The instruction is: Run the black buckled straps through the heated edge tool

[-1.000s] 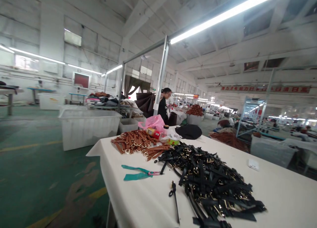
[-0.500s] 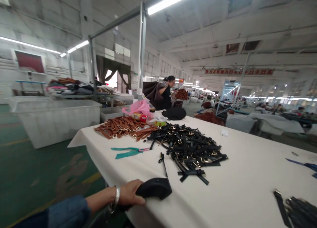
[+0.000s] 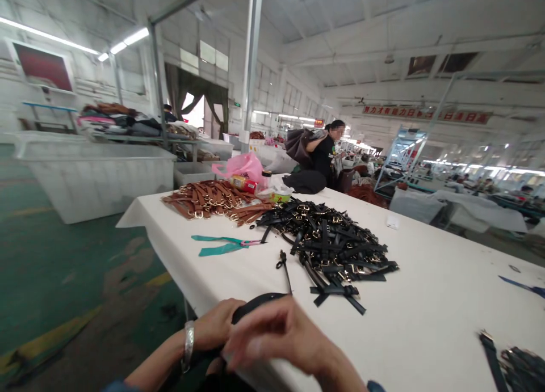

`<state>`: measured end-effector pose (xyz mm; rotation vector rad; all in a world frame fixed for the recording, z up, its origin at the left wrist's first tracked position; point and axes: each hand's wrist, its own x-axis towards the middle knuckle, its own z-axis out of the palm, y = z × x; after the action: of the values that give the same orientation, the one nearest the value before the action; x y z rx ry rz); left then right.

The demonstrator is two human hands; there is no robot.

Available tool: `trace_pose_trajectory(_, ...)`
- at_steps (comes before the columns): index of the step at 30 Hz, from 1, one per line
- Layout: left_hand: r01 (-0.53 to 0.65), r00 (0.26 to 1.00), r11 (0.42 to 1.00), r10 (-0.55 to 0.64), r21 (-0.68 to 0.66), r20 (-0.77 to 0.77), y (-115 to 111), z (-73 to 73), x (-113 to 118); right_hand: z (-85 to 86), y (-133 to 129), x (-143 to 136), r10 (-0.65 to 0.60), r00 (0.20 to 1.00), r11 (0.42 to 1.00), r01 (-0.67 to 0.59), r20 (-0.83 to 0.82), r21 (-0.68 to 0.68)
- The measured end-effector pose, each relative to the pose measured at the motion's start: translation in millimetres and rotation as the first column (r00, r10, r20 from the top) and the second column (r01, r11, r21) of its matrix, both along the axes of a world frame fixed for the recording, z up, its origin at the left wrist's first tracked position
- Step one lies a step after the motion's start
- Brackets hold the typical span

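Note:
At the table's near edge my left hand (image 3: 217, 324), with a silver bangle on its wrist, grips a curved black piece (image 3: 258, 302). My right hand (image 3: 281, 338) is in front of that piece, its fingers bent and blurred; whether they hold anything is hidden. Just beyond lies a thin black strap (image 3: 286, 270) with a small loop. A large pile of black buckled straps (image 3: 327, 241) is past it, and brown buckled straps (image 3: 208, 199) lie to its left. Teal-handled scissors (image 3: 225, 244) rest on the white table (image 3: 426, 290).
A pink bag (image 3: 242, 166), a red can (image 3: 244, 183) and a black cloth item (image 3: 304, 182) are at the table's far end. More black straps (image 3: 523, 369) lie at right. A large white bin (image 3: 102, 179) stands left. A person (image 3: 326, 154) carries dark pieces beyond.
My right hand has come into view in front of the black piece. My left hand still holds that piece. The person beyond the table has moved right in the picture, and the view has shifted.

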<state>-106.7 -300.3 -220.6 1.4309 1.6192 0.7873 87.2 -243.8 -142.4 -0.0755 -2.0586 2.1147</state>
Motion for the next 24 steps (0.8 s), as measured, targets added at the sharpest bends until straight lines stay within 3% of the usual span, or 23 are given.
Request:
trace_pose_trajectory(1, -0.022, 1.000, 1.000, 0.022, 0.010, 0.017, -1, -2.8, 1, -4.2, 29, -2, -0.221, 0.975, 0.974, 0.221, 0.007, 0.053)
trace_pose_trajectory(2, -0.046, 0.998, 0.999, 0.045, 0.011, 0.033, -3, -6.0, 2, -10.9, 56, -3, -0.438, 0.899, 0.888, 0.431, 0.009, 0.162)
trace_pose_trajectory(3, -0.069, 0.997, 0.998, 0.069, 0.007, 0.047, -4, -9.2, 2, -19.6, 80, -6, -0.623, 0.782, 0.749, 0.592, 0.010, 0.298)
trace_pose_trajectory(4, -0.092, 0.994, 0.996, 0.092, 0.003, 0.056, -6, -12.2, 2, -29.8, 101, -9, -0.728, 0.686, 0.616, 0.644, 0.015, 0.454)
trace_pose_trajectory(5, -0.118, 0.991, 0.993, 0.118, 0.001, 0.060, -8, -14.5, 2, -40.7, 118, -13, -0.781, 0.624, 0.515, 0.619, 0.026, 0.593)
trace_pose_trajectory(6, -0.147, 0.988, 0.989, 0.147, -0.003, 0.057, -9, -15.9, 1, -51.3, 130, -17, -0.803, 0.595, 0.470, 0.592, 0.038, 0.655)
trace_pose_trajectory(10, -0.237, 0.972, 0.971, 0.237, -0.009, -0.006, -16, -11.0, -6, -80.0, 145, -41, -0.816, 0.575, 0.387, 0.479, 0.051, 0.788)
trace_pose_trajectory(14, -0.268, 0.947, 0.963, 0.269, 0.026, -0.173, -24, -0.6, -16, -86.1, 145, -54, -0.828, 0.559, 0.308, 0.395, 0.040, 0.866)
trace_pose_trajectory(19, -0.353, 0.845, 0.934, 0.342, 0.052, -0.410, -28, -4.4, -28, -86.9, 149, -23, -0.804, 0.591, 0.301, 0.306, 0.067, 0.903)
trace_pose_trajectory(22, -0.383, 0.824, 0.922, 0.366, 0.051, -0.432, -25, -11.2, -32, -90.2, 148, 4, -0.820, 0.570, 0.263, 0.299, 0.049, 0.917)
trace_pose_trajectory(24, -0.396, 0.824, 0.916, 0.382, 0.057, -0.417, -23, -13.6, -33, -92.8, 144, 15, -0.825, 0.564, 0.262, 0.362, 0.014, 0.894)
